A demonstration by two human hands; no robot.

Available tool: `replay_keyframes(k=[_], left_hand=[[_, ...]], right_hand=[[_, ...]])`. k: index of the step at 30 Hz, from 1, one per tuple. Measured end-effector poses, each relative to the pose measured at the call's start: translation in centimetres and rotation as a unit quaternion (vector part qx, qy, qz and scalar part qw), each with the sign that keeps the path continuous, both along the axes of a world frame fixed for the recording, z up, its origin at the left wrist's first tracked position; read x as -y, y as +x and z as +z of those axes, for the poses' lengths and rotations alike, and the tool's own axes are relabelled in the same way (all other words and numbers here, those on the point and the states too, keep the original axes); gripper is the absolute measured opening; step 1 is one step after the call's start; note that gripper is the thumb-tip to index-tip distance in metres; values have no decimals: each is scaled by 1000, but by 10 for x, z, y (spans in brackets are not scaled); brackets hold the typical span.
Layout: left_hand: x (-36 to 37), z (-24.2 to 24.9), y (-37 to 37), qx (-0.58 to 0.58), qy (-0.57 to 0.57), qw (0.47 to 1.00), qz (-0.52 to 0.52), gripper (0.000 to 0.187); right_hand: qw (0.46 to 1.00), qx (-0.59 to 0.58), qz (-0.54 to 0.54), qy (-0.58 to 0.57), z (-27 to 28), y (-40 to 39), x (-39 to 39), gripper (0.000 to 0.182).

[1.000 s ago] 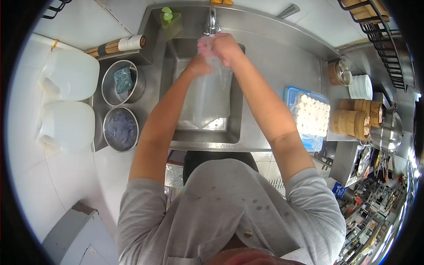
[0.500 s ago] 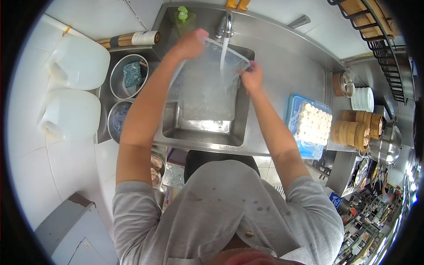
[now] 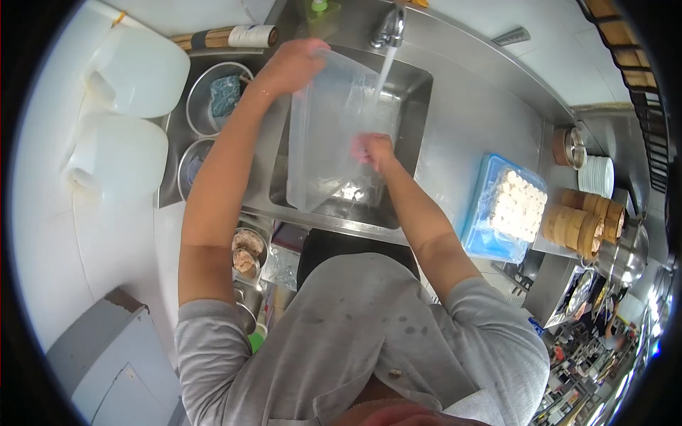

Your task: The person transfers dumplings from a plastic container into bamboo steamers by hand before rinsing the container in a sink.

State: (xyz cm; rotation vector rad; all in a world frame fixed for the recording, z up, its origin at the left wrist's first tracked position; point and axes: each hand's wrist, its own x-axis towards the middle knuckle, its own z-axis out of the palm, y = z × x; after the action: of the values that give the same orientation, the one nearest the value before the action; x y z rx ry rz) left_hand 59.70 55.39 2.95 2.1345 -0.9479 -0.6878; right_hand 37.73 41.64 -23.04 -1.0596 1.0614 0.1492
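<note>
A translucent plastic container (image 3: 323, 121) is tilted over the steel sink (image 3: 419, 128). My left hand (image 3: 295, 66) grips its upper left edge with fingers wrapped round it. At the container's right side, near its open part, is my right hand (image 3: 374, 150), its fingers curled; whether it pinches the container's edge or something small is unclear. Water runs from the faucet (image 3: 389, 30) in a stream just above my right hand, and wet glints show on the sink's bottom.
Left of the sink stand metal bowls, one with a teal scouring pad (image 3: 225, 96), and two large white jugs (image 3: 138, 71). A blue tray (image 3: 472, 227) with wrapped white food lies on the right counter. Beyond are bamboo steamers (image 3: 568, 221) and stacked plates (image 3: 595, 176).
The container has turned from lying flat to tilted toward the left. My right hand has left its upper right corner and moved down and left. The view has shifted slightly.
</note>
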Motion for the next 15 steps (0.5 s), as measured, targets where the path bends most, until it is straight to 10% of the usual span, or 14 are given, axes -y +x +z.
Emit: replay_keyframes(k=[15], left_hand=[[-19,8,3,59,54,996,45,40]], right_hand=[[995,58,69,-38,-28,21,-21,4]])
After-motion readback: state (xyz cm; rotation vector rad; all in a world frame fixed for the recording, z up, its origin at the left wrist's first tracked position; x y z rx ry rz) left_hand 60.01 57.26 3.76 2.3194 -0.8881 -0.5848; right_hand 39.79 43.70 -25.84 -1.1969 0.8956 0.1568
